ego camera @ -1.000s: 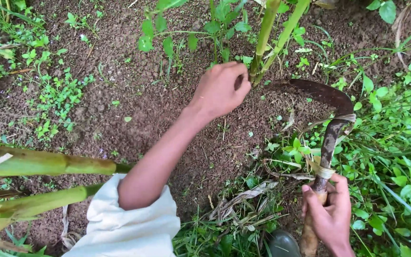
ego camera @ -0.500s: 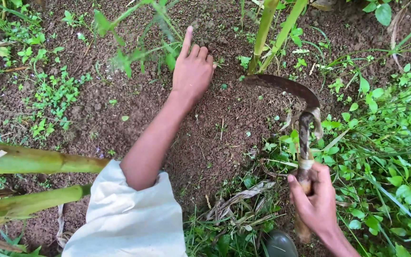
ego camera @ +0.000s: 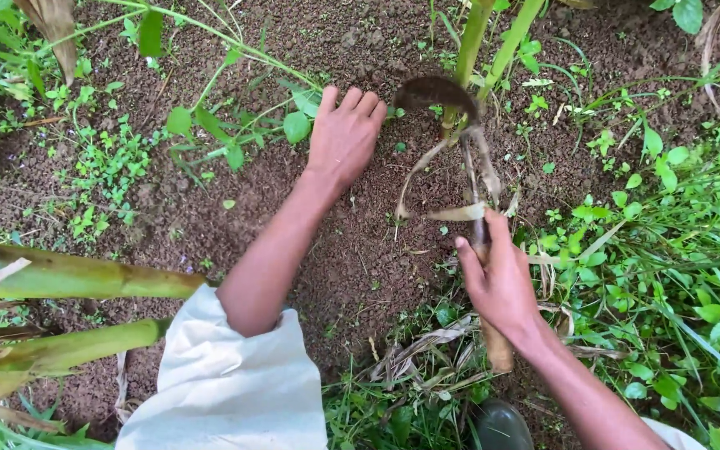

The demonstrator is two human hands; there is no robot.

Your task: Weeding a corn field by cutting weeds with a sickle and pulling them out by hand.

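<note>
Sickle [ego camera: 452, 125] handle gripped by right hand [ego camera: 500, 279] fingers; left hand [ego camera: 343, 137] fingers loosely open on soil.

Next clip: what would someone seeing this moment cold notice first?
Most striking is the sickle at centre top, its dark curved blade hooked against the base of two green stalks, with the right hand gripping its wooden handle lower down. Just left of the blade, the left hand lies open, palm down, on the dark soil beside a leafy weed. Thick cut green stems lie at the left edge.
</note>
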